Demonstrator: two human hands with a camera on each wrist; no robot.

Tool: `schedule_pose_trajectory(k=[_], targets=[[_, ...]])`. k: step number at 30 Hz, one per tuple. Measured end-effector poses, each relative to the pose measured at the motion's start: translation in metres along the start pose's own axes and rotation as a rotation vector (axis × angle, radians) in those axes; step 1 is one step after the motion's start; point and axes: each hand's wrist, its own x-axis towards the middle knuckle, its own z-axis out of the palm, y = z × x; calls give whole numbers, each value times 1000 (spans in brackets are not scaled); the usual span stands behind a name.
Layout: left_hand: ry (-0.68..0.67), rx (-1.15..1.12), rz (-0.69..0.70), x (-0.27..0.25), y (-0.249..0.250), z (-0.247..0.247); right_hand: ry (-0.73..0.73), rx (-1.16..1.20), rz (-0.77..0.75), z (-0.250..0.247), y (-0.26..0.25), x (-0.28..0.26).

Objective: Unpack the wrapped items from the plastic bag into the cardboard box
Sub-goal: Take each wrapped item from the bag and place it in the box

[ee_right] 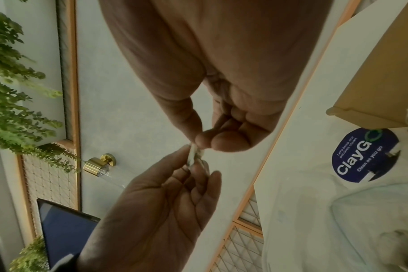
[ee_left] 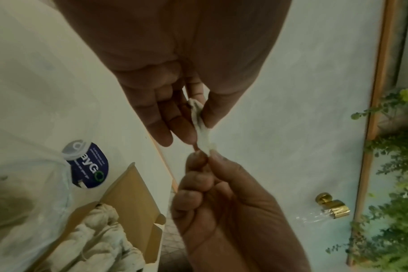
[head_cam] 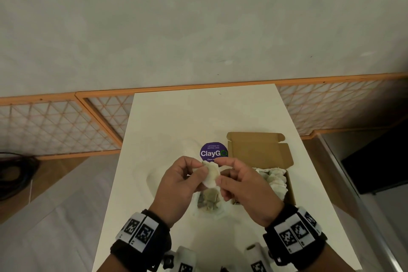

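From the head view, both hands are meeting above the middle of the white desk (head_cam: 167, 121). The left hand (head_cam: 176, 185) and the right hand (head_cam: 247, 187) are each pinching an edge of one small white wrapped item (head_cam: 211, 175), holding it in the air between them. Under the hands, the clear plastic bag (head_cam: 207, 205) is lying toward the desk's near edge with more wrapped pieces showing through it. The cardboard box (head_cam: 260, 152) is sitting open by the desk's right edge, lid flap back, crumpled white wrapped items (head_cam: 272, 180) already lying in it. A round purple sticker (head_cam: 210, 152) is showing just left of the box.

From the left wrist, the left hand (ee_left: 175, 92) is gripping the item (ee_left: 199, 123) between thumb and curled fingers — the right hand (ee_left: 221, 193) is nipping its lower end with thumb and forefinger, the other fingers curled in. The box (ee_left: 128, 195) and sticker (ee_left: 89, 165) are lying below on the desk.

From the right wrist, the right hand (ee_right: 221, 110) is pinching the item (ee_right: 195, 154) edge-on, and the left hand (ee_right: 163, 202) is holding it from below — fingers loosely bent. The bag (ee_right: 361, 211) is lying just beside the sticker (ee_right: 366, 156).
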Motion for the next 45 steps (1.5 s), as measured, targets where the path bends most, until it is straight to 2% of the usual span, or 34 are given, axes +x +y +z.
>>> schedule_pose_trajectory(k=[2,4,6,8,10,12,18,20,23,26,30,33,37,45], targets=[[12,84,6,-2,-2,-3,6,6,-3,0,-2,1],[-24,272,64,-5,-6,-8,-7,27,13,0,-3,2],[-102,522,183,-9,-13,-12,-3,49,47,1,-2,7],[-174,633,235,-13,-22,-13,14,52,95,4,1,11],[-160,563,203,-17,-29,-10,14,44,141,7,4,14],[-87,484,169,-19,-32,-6,-5,47,163,10,7,16],[-9,464,76,-28,-42,-16,-22,11,215,9,20,18],[22,461,48,-34,-44,-25,27,-197,194,3,34,27],[52,447,11,-43,-48,-36,33,-794,89,-5,68,45],[35,475,-12,-52,-52,-43,-132,-1208,88,-7,105,69],[22,501,-33,-58,-54,-47,-297,-1482,117,6,126,85],[43,470,-60,-59,-54,-50,-380,-1655,110,16,135,87],[56,465,-68,-58,-55,-53,-344,-1805,132,23,141,89],[60,454,-60,-51,-54,-57,-229,-1705,65,7,130,82]])
